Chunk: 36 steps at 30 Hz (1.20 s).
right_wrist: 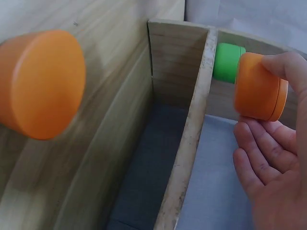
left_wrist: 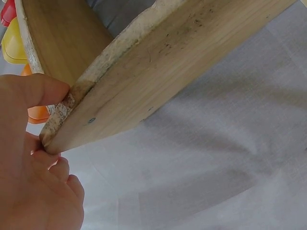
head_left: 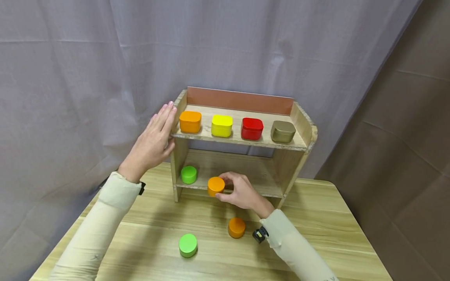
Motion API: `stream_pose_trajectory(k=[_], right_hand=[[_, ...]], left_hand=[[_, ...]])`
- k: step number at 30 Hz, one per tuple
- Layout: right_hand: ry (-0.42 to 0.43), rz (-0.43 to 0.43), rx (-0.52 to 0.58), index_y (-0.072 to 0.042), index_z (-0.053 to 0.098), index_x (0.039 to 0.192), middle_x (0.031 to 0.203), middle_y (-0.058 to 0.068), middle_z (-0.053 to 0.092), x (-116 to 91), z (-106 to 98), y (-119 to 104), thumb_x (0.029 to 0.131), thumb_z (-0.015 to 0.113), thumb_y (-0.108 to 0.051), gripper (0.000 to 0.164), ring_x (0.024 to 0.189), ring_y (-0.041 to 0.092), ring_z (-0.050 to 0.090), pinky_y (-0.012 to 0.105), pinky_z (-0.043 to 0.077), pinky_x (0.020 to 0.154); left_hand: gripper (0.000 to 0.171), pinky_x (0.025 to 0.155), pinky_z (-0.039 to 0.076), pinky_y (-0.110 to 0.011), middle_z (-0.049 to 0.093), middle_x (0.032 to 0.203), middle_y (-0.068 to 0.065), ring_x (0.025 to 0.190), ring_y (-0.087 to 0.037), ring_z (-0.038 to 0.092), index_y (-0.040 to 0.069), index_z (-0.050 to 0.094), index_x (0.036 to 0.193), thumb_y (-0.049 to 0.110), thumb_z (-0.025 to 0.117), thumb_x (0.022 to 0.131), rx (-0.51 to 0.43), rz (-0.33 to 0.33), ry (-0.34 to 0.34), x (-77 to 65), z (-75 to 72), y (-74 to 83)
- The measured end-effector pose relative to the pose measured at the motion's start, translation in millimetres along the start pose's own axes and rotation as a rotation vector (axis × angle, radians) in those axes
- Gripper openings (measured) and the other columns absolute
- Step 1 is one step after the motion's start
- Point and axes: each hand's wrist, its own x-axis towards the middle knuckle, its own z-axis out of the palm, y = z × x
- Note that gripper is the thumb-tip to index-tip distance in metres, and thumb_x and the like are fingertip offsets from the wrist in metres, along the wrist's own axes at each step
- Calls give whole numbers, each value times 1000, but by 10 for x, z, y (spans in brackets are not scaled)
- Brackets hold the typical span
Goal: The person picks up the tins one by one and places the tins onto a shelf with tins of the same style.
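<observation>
My right hand [head_left: 240, 191] pinches an orange round tin [head_left: 216, 186] between thumb and fingers, at the front edge of the lower shelf. The right wrist view shows this tin upright against the thumb, overlapping a green round tin [right_wrist: 227, 62] on the shelf. That green tin stands at the lower shelf's left end. My left hand [head_left: 151, 142] holds the left side panel of the wooden shelf unit [head_left: 181, 150], fingers stretched along its outside. In the left wrist view the thumb [left_wrist: 48, 89] presses on the panel's rough edge [left_wrist: 96, 72].
On the top shelf stand orange [head_left: 190, 122], yellow [head_left: 222, 126], red [head_left: 252, 129] and olive [head_left: 283, 132] rounded-square tins in a row. A second orange round tin [head_left: 236, 228] and another green one [head_left: 188, 245] rest on the wooden table [head_left: 147, 234] in front. Grey curtain [head_left: 88, 78] hangs behind.
</observation>
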Motion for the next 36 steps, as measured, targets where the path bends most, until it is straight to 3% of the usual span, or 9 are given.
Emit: stream_pose_trajectory(k=[21,36], right_hand=[[51,166,23,-7,69,130,121,6,75,229,118,184,87,87,-30,53,105,20,71,38,61,94],[59,179,16,-10,70,128,117,3,75,306,242,268,86,87,-31,50,101,17,68,35,60,91]], left_hand=[[93,135,20,-56,11,179,-17,165,-36,17,1,14,169,4,66,92,-8,-10,-9,-2,-3,5],[93,134,21,-56,11,179,-17,165,-36,18,1,14,169,4,66,92,-13,-9,-7,-5,3,-1]])
